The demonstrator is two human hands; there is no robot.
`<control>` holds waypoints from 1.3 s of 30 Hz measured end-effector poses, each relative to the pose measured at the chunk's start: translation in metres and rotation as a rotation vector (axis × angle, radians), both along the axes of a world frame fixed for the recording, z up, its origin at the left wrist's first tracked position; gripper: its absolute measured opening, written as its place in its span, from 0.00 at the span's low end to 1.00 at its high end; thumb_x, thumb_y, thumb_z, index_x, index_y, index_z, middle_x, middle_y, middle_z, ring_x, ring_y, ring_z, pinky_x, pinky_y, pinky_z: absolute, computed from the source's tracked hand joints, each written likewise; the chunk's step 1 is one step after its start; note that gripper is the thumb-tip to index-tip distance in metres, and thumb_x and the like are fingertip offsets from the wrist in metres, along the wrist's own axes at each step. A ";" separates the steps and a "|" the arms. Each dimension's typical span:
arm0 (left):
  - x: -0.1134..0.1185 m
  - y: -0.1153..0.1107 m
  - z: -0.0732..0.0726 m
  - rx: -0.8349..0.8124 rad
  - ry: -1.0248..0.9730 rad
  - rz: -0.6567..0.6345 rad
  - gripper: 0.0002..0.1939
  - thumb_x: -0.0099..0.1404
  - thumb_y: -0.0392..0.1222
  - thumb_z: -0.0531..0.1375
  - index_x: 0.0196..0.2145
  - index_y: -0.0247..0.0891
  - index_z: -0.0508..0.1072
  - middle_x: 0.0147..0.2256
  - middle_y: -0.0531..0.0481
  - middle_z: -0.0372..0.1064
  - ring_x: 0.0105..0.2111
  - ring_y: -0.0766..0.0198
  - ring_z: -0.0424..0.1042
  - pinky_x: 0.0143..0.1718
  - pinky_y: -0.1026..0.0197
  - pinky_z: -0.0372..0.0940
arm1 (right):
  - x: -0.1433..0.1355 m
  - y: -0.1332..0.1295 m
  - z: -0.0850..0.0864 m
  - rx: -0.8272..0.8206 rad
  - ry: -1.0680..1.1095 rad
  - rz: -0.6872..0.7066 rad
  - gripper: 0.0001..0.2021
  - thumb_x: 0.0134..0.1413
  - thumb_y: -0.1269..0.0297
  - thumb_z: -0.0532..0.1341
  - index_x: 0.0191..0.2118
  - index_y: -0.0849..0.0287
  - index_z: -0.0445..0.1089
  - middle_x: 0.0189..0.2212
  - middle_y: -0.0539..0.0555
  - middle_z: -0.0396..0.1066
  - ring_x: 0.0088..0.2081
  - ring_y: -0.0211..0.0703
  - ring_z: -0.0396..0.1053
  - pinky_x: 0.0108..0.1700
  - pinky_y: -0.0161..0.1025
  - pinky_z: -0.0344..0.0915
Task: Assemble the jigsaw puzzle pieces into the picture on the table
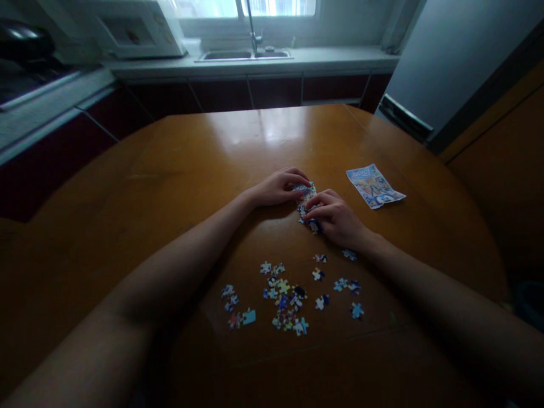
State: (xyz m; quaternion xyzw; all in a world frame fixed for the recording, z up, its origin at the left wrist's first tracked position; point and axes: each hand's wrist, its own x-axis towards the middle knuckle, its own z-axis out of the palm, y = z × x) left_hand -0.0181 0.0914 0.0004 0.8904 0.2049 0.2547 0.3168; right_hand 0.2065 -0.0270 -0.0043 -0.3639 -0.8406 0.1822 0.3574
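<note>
A partly joined jigsaw puzzle (pixel 306 199) lies on the wooden table, with both hands over its edges, so part of it is hidden. My left hand (pixel 283 187) holds its far left side, thumb and fingers curled onto the pieces. From the right, my right hand (pixel 338 218) presses its bent fingers on the near part of the puzzle; whether a single piece sits under the fingertips cannot be made out. Closer to me, loose puzzle pieces (pixel 283 287) lie in a cluster. More pieces (pixel 357 310) are scattered to the right, and a few (pixel 249 316) to the left.
A creased printed picture sheet (pixel 374 186) rests on the table (pixel 204 153) beyond my right hand. Past the far edge stand a counter with a sink (pixel 225 55) and a microwave (pixel 136 28). A fridge (pixel 459 62) is at the right.
</note>
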 end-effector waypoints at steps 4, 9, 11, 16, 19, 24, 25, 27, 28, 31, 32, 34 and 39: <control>0.000 0.000 0.000 0.005 0.004 0.001 0.16 0.70 0.48 0.64 0.52 0.42 0.79 0.53 0.40 0.72 0.53 0.57 0.72 0.54 0.53 0.70 | 0.000 0.000 0.001 -0.002 0.010 0.004 0.17 0.57 0.79 0.62 0.36 0.47 0.83 0.41 0.52 0.78 0.49 0.51 0.68 0.54 0.53 0.66; 0.000 0.000 0.001 0.013 0.007 -0.006 0.17 0.70 0.48 0.63 0.52 0.39 0.79 0.52 0.39 0.72 0.51 0.58 0.73 0.51 0.55 0.71 | 0.000 -0.001 0.003 0.007 0.036 -0.007 0.18 0.55 0.82 0.61 0.35 0.49 0.83 0.40 0.53 0.78 0.47 0.51 0.69 0.53 0.52 0.67; 0.000 -0.001 0.002 0.010 0.009 -0.001 0.16 0.70 0.48 0.63 0.52 0.39 0.79 0.52 0.39 0.72 0.51 0.58 0.73 0.52 0.54 0.70 | 0.000 -0.001 0.003 0.012 0.037 -0.012 0.18 0.55 0.82 0.61 0.35 0.50 0.83 0.39 0.53 0.78 0.47 0.50 0.69 0.52 0.52 0.67; -0.001 0.000 0.001 0.020 0.013 -0.002 0.16 0.70 0.47 0.63 0.52 0.41 0.79 0.53 0.40 0.72 0.52 0.57 0.72 0.55 0.52 0.69 | -0.001 -0.001 0.004 -0.001 0.043 -0.018 0.18 0.56 0.82 0.60 0.35 0.50 0.82 0.39 0.53 0.78 0.47 0.50 0.69 0.53 0.52 0.67; 0.000 0.000 0.001 0.023 0.014 -0.003 0.16 0.70 0.48 0.63 0.52 0.41 0.79 0.52 0.40 0.72 0.52 0.57 0.72 0.55 0.52 0.70 | -0.002 -0.002 0.004 0.004 0.052 -0.016 0.17 0.57 0.81 0.60 0.34 0.51 0.82 0.39 0.53 0.78 0.46 0.50 0.69 0.52 0.51 0.67; 0.000 0.000 0.000 0.034 0.011 0.001 0.16 0.70 0.48 0.64 0.52 0.40 0.79 0.53 0.39 0.72 0.53 0.56 0.72 0.58 0.50 0.69 | -0.002 -0.002 0.005 0.012 0.068 -0.009 0.16 0.59 0.79 0.60 0.35 0.52 0.81 0.39 0.54 0.78 0.46 0.50 0.69 0.52 0.52 0.67; 0.000 0.000 0.000 0.036 0.011 0.001 0.16 0.70 0.47 0.64 0.52 0.41 0.79 0.53 0.39 0.72 0.53 0.56 0.72 0.58 0.49 0.69 | -0.002 -0.002 0.005 0.014 0.068 -0.011 0.16 0.59 0.79 0.60 0.35 0.52 0.81 0.39 0.54 0.78 0.46 0.50 0.69 0.52 0.52 0.67; 0.000 0.000 -0.001 0.035 0.013 0.002 0.15 0.70 0.47 0.64 0.52 0.41 0.79 0.53 0.40 0.72 0.53 0.56 0.72 0.58 0.49 0.69 | -0.002 -0.002 0.005 0.020 0.066 -0.009 0.15 0.59 0.79 0.60 0.35 0.52 0.81 0.38 0.54 0.78 0.45 0.50 0.69 0.51 0.52 0.67; 0.000 0.000 -0.001 0.035 0.012 0.003 0.15 0.70 0.47 0.64 0.52 0.41 0.80 0.53 0.40 0.72 0.53 0.56 0.72 0.58 0.50 0.69 | -0.002 -0.002 0.005 0.024 0.068 -0.005 0.15 0.59 0.78 0.60 0.35 0.52 0.81 0.38 0.54 0.78 0.45 0.50 0.69 0.51 0.52 0.67; 0.000 0.000 -0.002 0.034 0.010 0.005 0.16 0.70 0.46 0.64 0.52 0.40 0.79 0.53 0.40 0.72 0.53 0.57 0.72 0.58 0.51 0.69 | -0.002 -0.002 0.005 0.038 0.069 0.007 0.14 0.60 0.78 0.60 0.35 0.52 0.81 0.38 0.54 0.78 0.45 0.51 0.69 0.50 0.52 0.67; 0.000 0.000 -0.003 0.034 0.007 0.003 0.16 0.70 0.46 0.64 0.52 0.40 0.79 0.53 0.40 0.72 0.53 0.57 0.72 0.57 0.52 0.69 | -0.002 -0.002 0.005 0.042 0.067 0.010 0.14 0.60 0.78 0.60 0.35 0.52 0.81 0.38 0.55 0.78 0.45 0.51 0.69 0.50 0.52 0.67; 0.000 0.000 -0.003 0.038 -0.001 -0.002 0.15 0.70 0.46 0.64 0.52 0.41 0.79 0.53 0.40 0.72 0.53 0.57 0.72 0.57 0.52 0.69 | -0.001 -0.002 0.004 0.046 0.060 0.015 0.15 0.59 0.78 0.61 0.35 0.52 0.82 0.38 0.55 0.78 0.45 0.51 0.70 0.49 0.53 0.68; 0.001 0.002 -0.005 0.071 -0.004 -0.006 0.15 0.70 0.45 0.64 0.52 0.41 0.80 0.53 0.40 0.72 0.54 0.57 0.72 0.58 0.52 0.68 | 0.002 -0.001 0.002 0.053 0.043 0.022 0.15 0.57 0.78 0.62 0.37 0.51 0.83 0.40 0.55 0.78 0.46 0.53 0.70 0.50 0.54 0.68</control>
